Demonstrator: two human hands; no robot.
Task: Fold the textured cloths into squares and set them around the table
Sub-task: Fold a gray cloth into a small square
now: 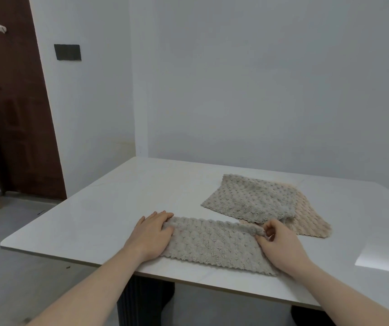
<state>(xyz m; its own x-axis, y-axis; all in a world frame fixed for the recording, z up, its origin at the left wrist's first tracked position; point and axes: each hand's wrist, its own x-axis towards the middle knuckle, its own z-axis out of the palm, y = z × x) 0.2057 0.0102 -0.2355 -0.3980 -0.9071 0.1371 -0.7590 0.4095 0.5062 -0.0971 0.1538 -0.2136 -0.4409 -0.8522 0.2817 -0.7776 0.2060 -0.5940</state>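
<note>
Both bare forearms reach forward, well apart; left hand (152,234) lies palm-down, fingertips curled over an edge; right hand (279,245) pinches with thumb and fingers.

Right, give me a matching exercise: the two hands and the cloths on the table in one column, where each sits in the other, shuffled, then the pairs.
Things
1. left hand
2. right hand
3. grey cloth strip
4. peach cloth

Places
A. under another grey cloth
B. pinching the strip's right end
C. near the table front edge, between the hands
D. on the strip's left end

Pairs: 1-D, 2-B, 3-C, 4-A
</note>
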